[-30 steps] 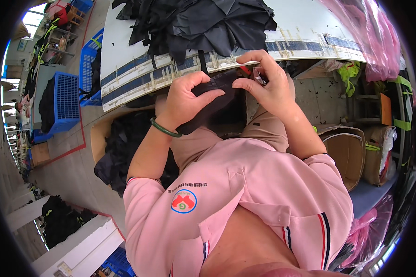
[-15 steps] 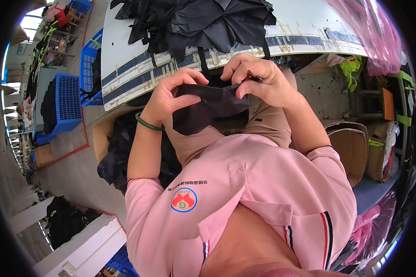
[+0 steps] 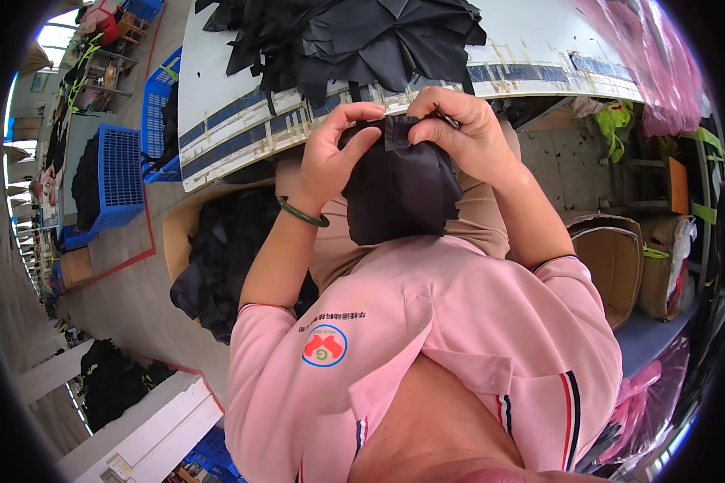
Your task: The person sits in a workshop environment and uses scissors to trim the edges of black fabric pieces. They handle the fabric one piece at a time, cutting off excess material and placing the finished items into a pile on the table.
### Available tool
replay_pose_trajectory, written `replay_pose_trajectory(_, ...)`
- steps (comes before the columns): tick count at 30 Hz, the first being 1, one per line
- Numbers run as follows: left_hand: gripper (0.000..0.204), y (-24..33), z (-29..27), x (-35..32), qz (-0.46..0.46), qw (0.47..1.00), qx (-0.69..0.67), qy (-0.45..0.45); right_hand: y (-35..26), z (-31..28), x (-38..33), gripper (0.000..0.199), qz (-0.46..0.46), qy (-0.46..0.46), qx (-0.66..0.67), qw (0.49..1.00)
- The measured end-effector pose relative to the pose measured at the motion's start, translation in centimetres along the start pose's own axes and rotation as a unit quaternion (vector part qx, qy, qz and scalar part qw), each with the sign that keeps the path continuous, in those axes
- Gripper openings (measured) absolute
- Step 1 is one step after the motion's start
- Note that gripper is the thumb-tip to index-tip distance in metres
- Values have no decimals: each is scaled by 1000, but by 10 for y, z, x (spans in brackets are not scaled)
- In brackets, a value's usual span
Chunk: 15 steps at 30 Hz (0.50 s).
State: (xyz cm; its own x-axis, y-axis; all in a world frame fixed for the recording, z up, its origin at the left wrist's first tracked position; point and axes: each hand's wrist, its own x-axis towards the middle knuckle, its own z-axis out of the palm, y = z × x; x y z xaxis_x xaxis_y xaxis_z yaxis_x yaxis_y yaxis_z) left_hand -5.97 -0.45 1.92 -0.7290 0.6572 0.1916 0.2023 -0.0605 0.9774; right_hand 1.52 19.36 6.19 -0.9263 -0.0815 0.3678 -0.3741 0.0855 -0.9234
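One pink shirt (image 3: pixel 290 402) fills the near middle. At the near left, a white ledge (image 3: pixel 149 431) stands beside a black heap (image 3: pixel 113 386); a blue crate (image 3: pixel 213 452) shows just below, its contents too cut off to tell. At the near right lies a pink bag (image 3: pixel 640 402) of clear film.

Farther along, on the left of the lap, an open carton (image 3: pixel 176 233) is filled with black pieces (image 3: pixel 229 249) that spill over its near side. On the right, an open box (image 3: pixel 608 270) shows its bare brown inner wall, and just beside it a second box (image 3: pixel 660 274) has clear plastic and something red at its right side.

Between the thighs and the table edge, the black cloth (image 3: pixel 399 197) hangs from the hands over the lap, a small flap at its top. The right hand (image 3: pixel 417 127) pinches it by this flap, with a small dark thing among its fingers, too hidden to name. The left hand (image 3: pixel 379 122) is at the flap's left, thumb and forefinger parted; whether its other fingers grip cannot be told. A green bangle (image 3: pixel 302 214) circles the left wrist.

Beyond, the white table (image 3: pixel 540 48) bears a black pile (image 3: pixel 370 44), with pink film (image 3: pixel 640 64) at its right. Far left, a blue basket (image 3: pixel 119 181) contains dark fabric, as does a blue bin (image 3: pixel 155 113) near the table.
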Motion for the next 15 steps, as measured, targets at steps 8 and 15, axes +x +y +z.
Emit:
replay_pose_trajectory(8, 21, 26, 26, -19, -17, 991, -112, 67, 8, 12, 2, 19, 81, 23, -29, 996)
replay_pose_trajectory(15, 15, 21, 20, -17, 18, 991, -123, 46, 7, 8, 1, 16, 165, -1, 123, 978)
